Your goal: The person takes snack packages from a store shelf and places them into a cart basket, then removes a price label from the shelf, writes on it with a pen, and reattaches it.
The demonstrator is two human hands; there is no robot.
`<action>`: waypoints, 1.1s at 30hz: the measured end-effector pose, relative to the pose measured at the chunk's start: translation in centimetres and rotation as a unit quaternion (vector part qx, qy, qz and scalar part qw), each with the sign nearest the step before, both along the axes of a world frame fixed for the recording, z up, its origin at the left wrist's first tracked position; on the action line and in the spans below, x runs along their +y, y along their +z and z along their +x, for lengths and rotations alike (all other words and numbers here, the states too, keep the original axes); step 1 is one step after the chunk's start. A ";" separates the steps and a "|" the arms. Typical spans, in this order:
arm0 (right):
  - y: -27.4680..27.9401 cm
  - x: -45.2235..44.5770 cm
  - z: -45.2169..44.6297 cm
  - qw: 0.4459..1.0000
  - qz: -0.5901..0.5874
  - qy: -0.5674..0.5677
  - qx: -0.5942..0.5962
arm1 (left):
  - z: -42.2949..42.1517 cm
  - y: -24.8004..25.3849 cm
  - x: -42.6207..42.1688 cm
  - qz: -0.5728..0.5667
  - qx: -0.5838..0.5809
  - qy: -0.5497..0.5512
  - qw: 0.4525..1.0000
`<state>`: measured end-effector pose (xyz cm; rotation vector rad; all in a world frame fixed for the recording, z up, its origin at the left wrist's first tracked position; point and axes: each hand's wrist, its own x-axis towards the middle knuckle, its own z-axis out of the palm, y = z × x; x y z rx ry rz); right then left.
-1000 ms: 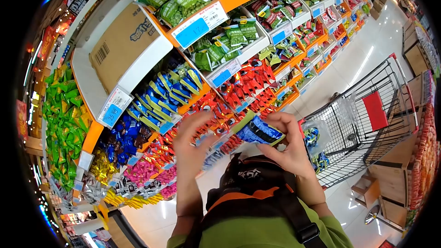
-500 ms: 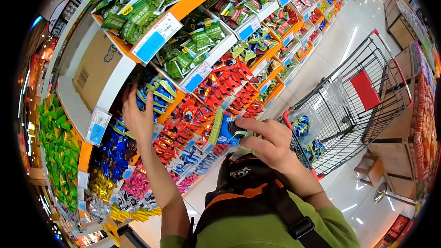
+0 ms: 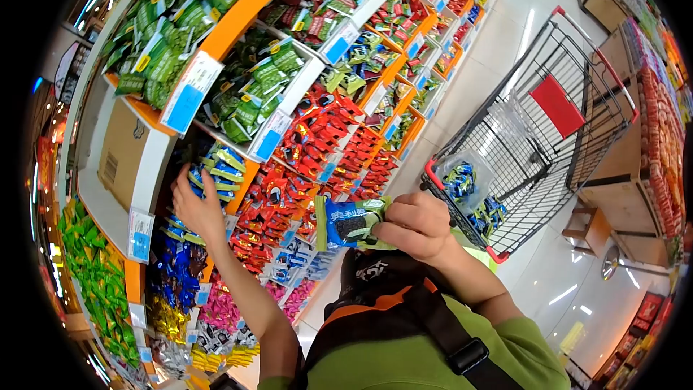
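Note:
My right hand (image 3: 420, 227) pinches a small blue-and-green cookie packet (image 3: 345, 224) by its right end. The packet is held up in front of my chest, its printed face with a dark cookie picture turned toward me. At the left, my left hand (image 3: 196, 206) reaches into a shelf bin with its thumb and fingers apart. It touches the pile of similar blue-and-green packets (image 3: 225, 166) there. Some of its fingertips are hidden among the packets.
A wire shopping cart (image 3: 534, 130) stands at the right, with a clear bag of blue-green packets (image 3: 462, 180) inside. Red packets (image 3: 271, 202) fill bins beside my left arm. Green snack bags (image 3: 170, 40) sit higher up. A cardboard box (image 3: 124, 148) occupies the left shelf.
My right hand has turned the packet so more of its printed face shows. My left hand stays at the bin, fingers shifted over the packets. The view has swung slightly.

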<state>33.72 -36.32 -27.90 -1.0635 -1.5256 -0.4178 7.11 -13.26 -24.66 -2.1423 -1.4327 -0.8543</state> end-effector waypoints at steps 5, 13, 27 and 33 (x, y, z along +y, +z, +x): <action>-1.5 -1.5 1.3 0.999 0.018 -0.038 0.007 | -1.0 -0.4 1.3 0.001 0.006 0.027 1.000; -4.3 -4.6 4.7 0.993 -0.016 -0.108 0.048 | -1.7 2.0 2.6 -0.193 -0.022 0.081 0.978; -9.0 -8.3 10.7 0.960 -0.177 -0.179 0.125 | -3.9 0.5 4.9 -0.224 0.004 -0.010 0.975; -24.5 -17.4 12.7 0.764 -0.392 -0.401 0.320 | -4.3 0.6 5.6 -0.260 -0.004 0.097 0.961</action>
